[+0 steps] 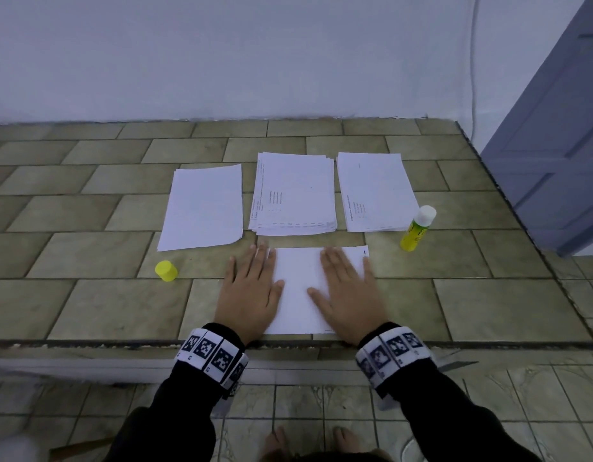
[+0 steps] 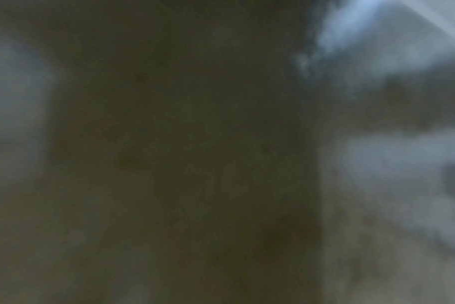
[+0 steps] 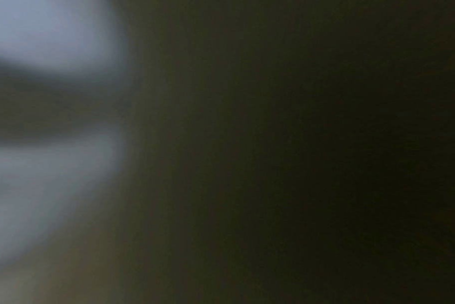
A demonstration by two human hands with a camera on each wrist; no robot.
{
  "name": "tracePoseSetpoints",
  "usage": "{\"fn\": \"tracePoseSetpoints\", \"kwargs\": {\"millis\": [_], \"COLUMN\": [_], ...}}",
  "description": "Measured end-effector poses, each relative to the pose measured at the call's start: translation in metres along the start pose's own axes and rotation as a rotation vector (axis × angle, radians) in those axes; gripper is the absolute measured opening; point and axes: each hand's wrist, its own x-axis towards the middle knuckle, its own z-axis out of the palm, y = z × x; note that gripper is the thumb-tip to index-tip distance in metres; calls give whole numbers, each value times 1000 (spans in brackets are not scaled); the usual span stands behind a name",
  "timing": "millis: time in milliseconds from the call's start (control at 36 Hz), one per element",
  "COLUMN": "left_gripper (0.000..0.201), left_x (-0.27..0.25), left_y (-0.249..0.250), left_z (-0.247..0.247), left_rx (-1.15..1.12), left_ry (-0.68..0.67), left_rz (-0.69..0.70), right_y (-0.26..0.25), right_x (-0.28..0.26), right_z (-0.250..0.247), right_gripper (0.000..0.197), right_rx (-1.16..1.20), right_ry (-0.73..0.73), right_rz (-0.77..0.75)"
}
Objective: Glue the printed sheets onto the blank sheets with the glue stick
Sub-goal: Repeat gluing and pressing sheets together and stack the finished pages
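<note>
A white sheet lies near the front edge of the tiled counter. Both hands press flat on it with straight fingers: my left hand on its left edge, my right hand on its right part. Behind it lie a blank stack at left, a printed stack in the middle and another printed stack at right. The uncapped glue stick stands upright at right. Its yellow cap lies at left. Both wrist views are dark and blurred.
A white wall rises behind the counter. A grey-blue door stands at the right, past the counter's right edge. The counter's front edge runs just under my wrists, with tiled floor below.
</note>
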Motion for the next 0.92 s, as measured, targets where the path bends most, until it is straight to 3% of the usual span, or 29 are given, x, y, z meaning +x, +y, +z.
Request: {"fn": "tracePoseSetpoints", "kwargs": {"millis": [83, 222, 333, 472, 722, 917], "left_gripper": [76, 76, 76, 79, 107, 107], "left_x": [-1, -1, 0, -1, -1, -1], "left_y": [0, 0, 2, 1, 3, 3], "left_z": [-2, -1, -2, -4, -8, -8], "left_rx": [9, -2, -6, 13, -13, -18], "left_ry": [-21, -30, -36, -63, -94, -97], "left_rz": [-7, -10, -12, -16, -20, -22], "right_y": [30, 46, 46, 37, 32, 37], "right_x": [-8, -15, -15, -2, 33, 46], "right_z": [-10, -22, -52, -75, -70, -70], "right_gripper": [88, 89, 64, 47, 30, 21], "right_rx": [-15, 15, 184, 256, -140, -175], "right_ry": [-13, -143, -240, -174, -165, -138], "right_rz": [100, 116, 108, 34, 16, 11]}}
